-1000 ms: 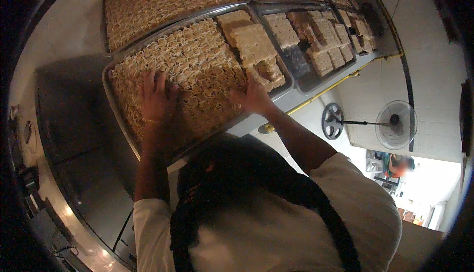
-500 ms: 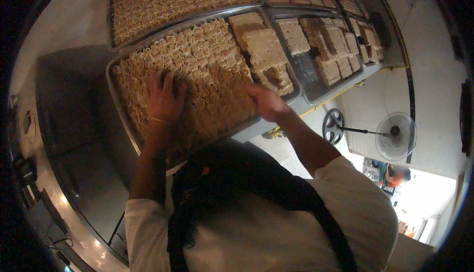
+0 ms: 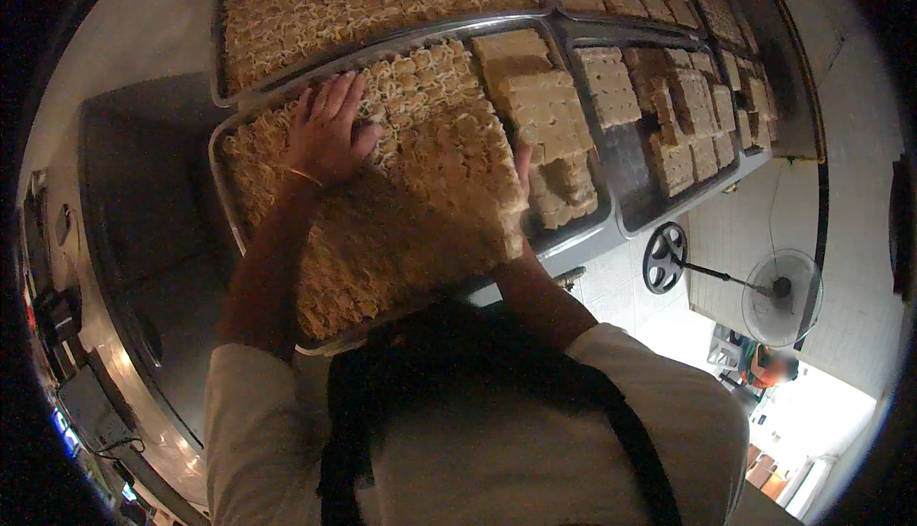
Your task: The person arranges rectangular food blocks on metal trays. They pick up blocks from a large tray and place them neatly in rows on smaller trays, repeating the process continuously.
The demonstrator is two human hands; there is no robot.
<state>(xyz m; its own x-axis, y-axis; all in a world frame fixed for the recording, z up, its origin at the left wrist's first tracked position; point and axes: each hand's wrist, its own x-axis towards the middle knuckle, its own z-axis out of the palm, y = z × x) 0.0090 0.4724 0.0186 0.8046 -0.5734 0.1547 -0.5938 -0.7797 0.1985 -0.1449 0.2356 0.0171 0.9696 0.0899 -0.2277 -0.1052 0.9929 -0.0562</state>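
My left hand [image 3: 330, 134] lies with its fingers stretched out over the far left part of a tray of small, bumpy tan pieces, set close together with pale wavy edges. A joined sheet of these tan pieces [image 3: 435, 182] stands higher on the near right side. At its right edge is my right hand [image 3: 522, 165], holding the sheet from the side and partly behind it. Only some of its fingers show, and the sheet's edge covers the rest. Beside that hand, in the same metal tray [image 3: 222, 149], lie smooth, dotted tan slabs [image 3: 549, 110] in a stack.
Beyond it stands another filled tray [image 3: 382, 10]. To the right, a tray with stacked slabs [image 3: 607, 86] shows bare dark metal. A black handwheel [image 3: 665, 258], a fan [image 3: 783, 297] and a distant person [image 3: 764, 368] are at the right. A dark cabinet [image 3: 143, 201] stands left.
My left hand has moved farther away over the pieces. The right hand has gone partly behind the sheet's right edge, and the sheet there stands higher. The view has shifted slightly.
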